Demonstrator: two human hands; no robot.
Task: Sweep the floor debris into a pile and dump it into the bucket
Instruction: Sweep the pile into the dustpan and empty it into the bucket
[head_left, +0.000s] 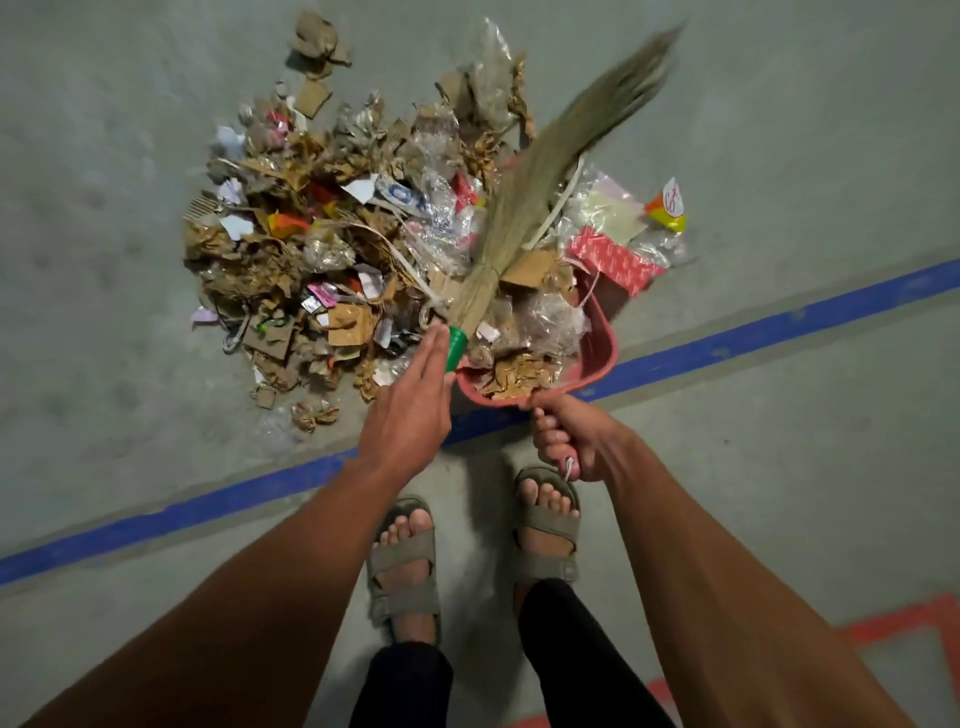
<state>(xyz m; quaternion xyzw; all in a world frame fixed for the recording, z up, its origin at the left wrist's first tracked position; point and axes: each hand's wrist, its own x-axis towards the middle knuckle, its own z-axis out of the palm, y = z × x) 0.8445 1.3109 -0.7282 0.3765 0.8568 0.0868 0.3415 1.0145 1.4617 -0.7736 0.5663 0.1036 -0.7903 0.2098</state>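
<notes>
Our right hand (571, 441) grips the red dustpan (597, 358) handle, pan mouth facing the debris pile (322, 249) up-left; our left hand (410, 410), fingers straight, presses the grass broom (524, 202) slanting up-right.

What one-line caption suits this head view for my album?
Left hand works a grass broom over a debris pile, right hand gripping a red dustpan.

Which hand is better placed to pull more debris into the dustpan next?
Left. The left hand is at the grass broom's green handle, bristles over the debris pile; the right hand grips the red plastic dustpan.
</notes>
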